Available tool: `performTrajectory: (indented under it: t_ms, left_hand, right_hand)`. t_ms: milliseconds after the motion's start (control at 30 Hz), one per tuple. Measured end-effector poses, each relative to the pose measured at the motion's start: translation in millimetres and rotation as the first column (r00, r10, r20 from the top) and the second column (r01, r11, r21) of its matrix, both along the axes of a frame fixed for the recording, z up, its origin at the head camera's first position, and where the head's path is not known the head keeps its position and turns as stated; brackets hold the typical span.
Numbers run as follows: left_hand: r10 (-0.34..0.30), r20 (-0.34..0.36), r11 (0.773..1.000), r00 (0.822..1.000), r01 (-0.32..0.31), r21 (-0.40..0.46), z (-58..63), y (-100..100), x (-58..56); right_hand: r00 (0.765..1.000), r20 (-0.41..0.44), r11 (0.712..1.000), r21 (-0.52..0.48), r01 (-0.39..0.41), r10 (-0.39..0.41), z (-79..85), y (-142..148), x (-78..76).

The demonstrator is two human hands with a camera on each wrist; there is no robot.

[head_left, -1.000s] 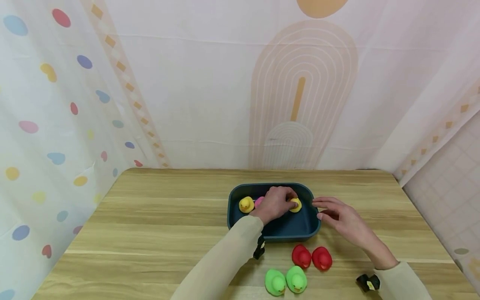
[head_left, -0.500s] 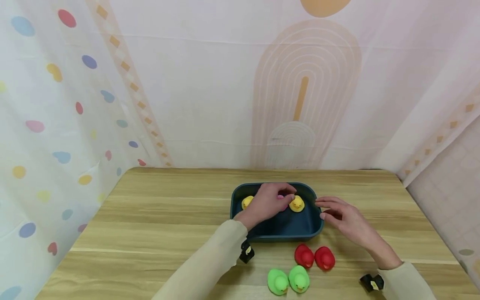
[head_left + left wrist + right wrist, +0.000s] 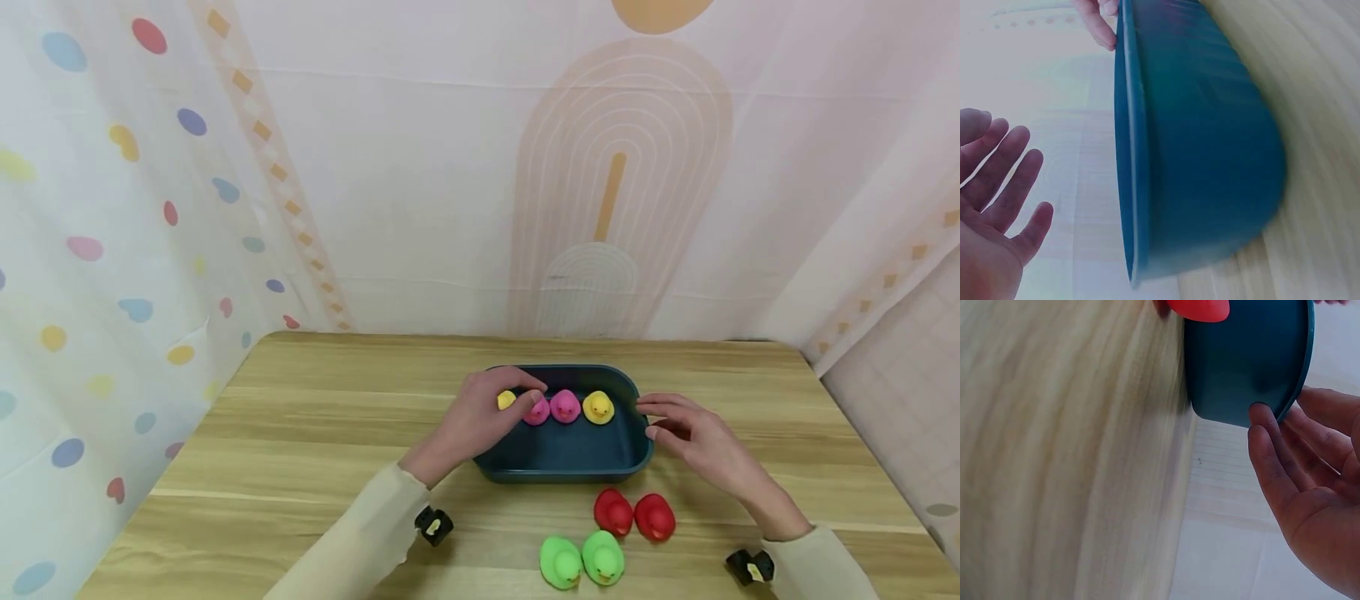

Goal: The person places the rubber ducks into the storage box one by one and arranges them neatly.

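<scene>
The pink ducks [image 3: 566, 407] sit side by side in the tub [image 3: 570, 454], towards its far wall, with a yellow duck [image 3: 598, 408] just right of them and a second yellow duck [image 3: 506, 400] at the left end, partly hidden by my hand. All four look upright, in one row.

My left hand [image 3: 476, 417] hangs over the tub's left end, fingers loosely spread and well parted, holding nothing. From above, its thumb overlaps the left pink duck, but I can't tell whether it touches it.

My right hand [image 3: 705, 446] is at the tub's right end, fingers only slightly bent, tips at the rim; it looks to me like light steadying, not a firm grip.

Just outside, on the table [image 3: 337, 417], lie two red ducks [image 3: 613, 512], with two green ducks [image 3: 561, 562] nearer me. A patterned curtain [image 3: 412, 167] hangs beyond.

I judge the step in hand to be setting the row, with these four about in place. The next move calls for drawing my left hand clear without nudging the ducks. Taking one from outside would then need a gentle pinch.
</scene>
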State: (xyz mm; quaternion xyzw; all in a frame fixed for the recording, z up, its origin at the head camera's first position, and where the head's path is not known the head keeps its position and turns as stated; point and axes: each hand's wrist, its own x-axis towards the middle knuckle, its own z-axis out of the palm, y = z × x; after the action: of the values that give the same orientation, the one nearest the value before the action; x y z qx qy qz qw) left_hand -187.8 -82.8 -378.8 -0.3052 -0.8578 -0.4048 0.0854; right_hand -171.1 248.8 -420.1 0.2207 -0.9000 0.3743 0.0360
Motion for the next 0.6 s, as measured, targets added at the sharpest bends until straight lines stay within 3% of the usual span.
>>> performTrajectory:
  t_ms: [233, 400, 600]
  left_hand:
    - [0.007, -0.022, 0.999, 1.000, -0.007, -0.035, -7.3, -22.6, 15.3]
    - [0.043, -0.069, 0.994, 0.997, -0.050, -0.101, -17.0, -38.0, 24.6]
    - [0.089, -0.104, 0.966, 0.991, -0.111, -0.235, -26.9, -52.2, 30.7]
  right_hand:
    - [1.000, -0.001, 1.000, -0.001, 0.002, -0.002, -0.1, 1.3, 0.8]
    - [1.000, -0.004, 1.000, -0.012, -0.007, 0.007, -1.7, 3.3, 0.8]
    - [1.000, -0.006, 1.000, -0.005, -0.003, 0.003, -0.5, 5.9, 0.5]
